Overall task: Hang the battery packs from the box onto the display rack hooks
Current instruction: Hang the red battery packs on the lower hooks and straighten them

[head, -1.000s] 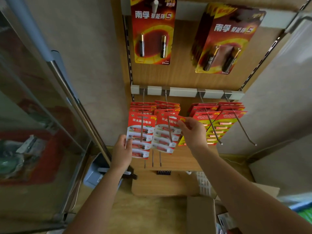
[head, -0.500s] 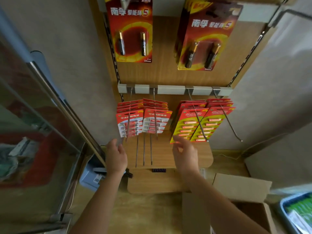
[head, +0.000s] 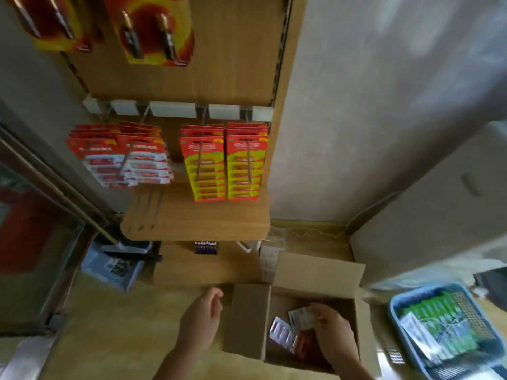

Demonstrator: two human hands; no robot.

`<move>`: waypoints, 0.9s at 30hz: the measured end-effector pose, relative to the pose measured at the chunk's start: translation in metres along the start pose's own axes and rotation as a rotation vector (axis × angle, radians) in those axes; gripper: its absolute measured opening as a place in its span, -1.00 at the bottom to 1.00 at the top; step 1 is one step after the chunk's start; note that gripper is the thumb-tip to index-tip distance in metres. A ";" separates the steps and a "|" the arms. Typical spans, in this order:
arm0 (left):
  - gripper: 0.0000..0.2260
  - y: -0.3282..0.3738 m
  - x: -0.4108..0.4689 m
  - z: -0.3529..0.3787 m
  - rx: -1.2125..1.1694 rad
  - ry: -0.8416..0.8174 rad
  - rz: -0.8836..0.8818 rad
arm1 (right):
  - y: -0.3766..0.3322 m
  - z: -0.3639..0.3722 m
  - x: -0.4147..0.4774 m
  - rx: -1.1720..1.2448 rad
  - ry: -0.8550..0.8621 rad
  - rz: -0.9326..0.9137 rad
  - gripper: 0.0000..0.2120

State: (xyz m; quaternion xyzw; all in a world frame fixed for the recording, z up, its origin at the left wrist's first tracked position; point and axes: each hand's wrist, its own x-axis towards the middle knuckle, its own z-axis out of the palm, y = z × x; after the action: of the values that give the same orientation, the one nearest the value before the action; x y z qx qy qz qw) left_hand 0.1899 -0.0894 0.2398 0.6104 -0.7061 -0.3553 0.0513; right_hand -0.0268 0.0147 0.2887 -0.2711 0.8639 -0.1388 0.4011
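An open cardboard box (head: 318,270) sits on the floor below the display rack. Inside lie battery packs: a silver blister pack (head: 282,334) and a tilted grey-backed pack (head: 300,318). My right hand (head: 333,335) is down in the box, its fingertips at the grey-backed pack's upper edge; blur hides whether they pinch it. My left hand (head: 201,319) hovers just left of the box, fingers loosely curled, holding nothing. On the rack hooks hang red-and-white packs (head: 123,160) and red-and-yellow packs (head: 225,165). Bare hooks (head: 148,209) jut out below the red-and-white ones.
Large red battery cards (head: 156,31) hang on the top row. A wooden shelf (head: 197,220) juts out under the hooks. A blue tray (head: 395,305) of green packs stands right of the box. A glass cabinet (head: 33,229) and a grey bin (head: 115,264) stand at left.
Both hands have left the hanging packs and dropped to floor level. My right hand has gone into the box, my left beside it. My view has swung down and right.
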 end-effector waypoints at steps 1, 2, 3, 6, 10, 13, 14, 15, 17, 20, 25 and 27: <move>-0.83 0.011 -0.006 0.022 -0.001 -0.068 -0.031 | 0.018 -0.011 0.003 0.002 -0.016 0.000 -0.68; -0.82 0.021 -0.010 0.042 0.008 -0.120 -0.049 | 0.037 -0.022 0.010 0.006 -0.027 -0.020 -0.56; -0.82 0.030 -0.016 0.062 0.021 -0.151 -0.063 | 0.057 -0.031 0.019 -0.003 -0.024 -0.035 -0.38; -0.83 0.050 -0.029 0.115 -0.023 -0.166 -0.061 | 0.108 -0.047 0.043 -0.028 -0.035 0.004 -0.41; -0.86 0.057 -0.039 0.165 -0.008 -0.221 -0.016 | 0.153 -0.043 0.069 0.006 -0.064 0.058 -0.70; -0.84 0.051 -0.025 0.201 -0.016 -0.283 0.025 | 0.175 -0.024 0.100 -0.001 -0.067 0.051 -0.68; -0.85 0.050 -0.017 0.214 -0.014 -0.322 0.040 | 0.181 -0.018 0.111 -0.008 -0.077 0.054 -0.68; -0.86 0.048 -0.006 0.228 -0.002 -0.356 0.055 | 0.188 -0.010 0.124 -0.023 -0.090 0.056 -0.68; -0.88 0.040 0.014 0.263 0.016 -0.412 0.066 | 0.208 0.012 0.152 -0.038 -0.115 0.060 -0.70; -0.77 0.017 0.049 0.325 0.077 -0.480 0.093 | 0.245 0.060 0.203 0.003 -0.127 0.102 -0.73; -0.82 -0.020 0.119 0.416 0.424 -0.715 0.206 | 0.294 0.130 0.308 0.018 -0.185 0.188 -0.75; -0.76 -0.037 0.144 0.448 0.492 -0.783 0.189 | 0.308 0.150 0.348 -0.055 -0.198 0.157 -0.71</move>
State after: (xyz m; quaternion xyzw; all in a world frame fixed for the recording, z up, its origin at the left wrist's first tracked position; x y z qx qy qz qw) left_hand -0.0417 -0.0224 -0.1657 0.3579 -0.7879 -0.3745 -0.3329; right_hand -0.2064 0.0604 -0.1634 -0.2258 0.8420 -0.0558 0.4867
